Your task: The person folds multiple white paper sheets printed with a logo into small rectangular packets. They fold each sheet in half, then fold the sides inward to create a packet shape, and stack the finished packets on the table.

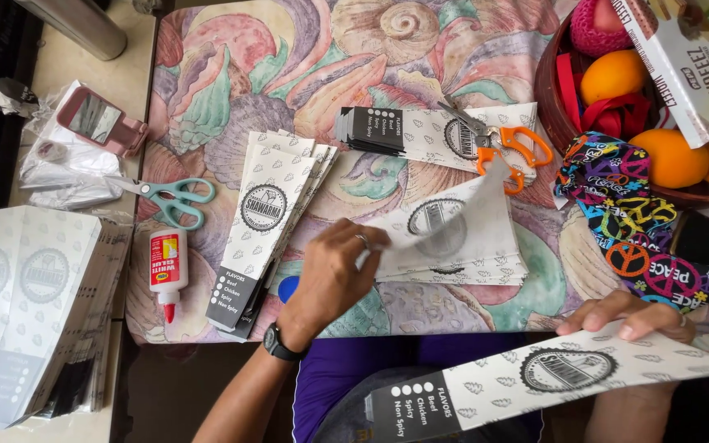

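Note:
My left hand [331,275], with a ring and a dark wristwatch, pinches the corner of a white printed paper sheet [461,215] and lifts it off a stack of the same sheets [486,264] on the patterned tablecloth. My right hand [627,316] holds a long folded paper sleeve [535,379] with a round emblem and a black end, low over my lap. Another fanned pile of sleeves [268,221] lies left of my left hand.
Teal scissors [166,195] and a white glue bottle [167,267] lie at left, orange scissors [504,146] on a further sleeve pile [420,131]. A bowl with oranges [673,156], a colourful cloth [633,215], a pink device [102,121] and a big sleeve stack [26,312] surround the cloth.

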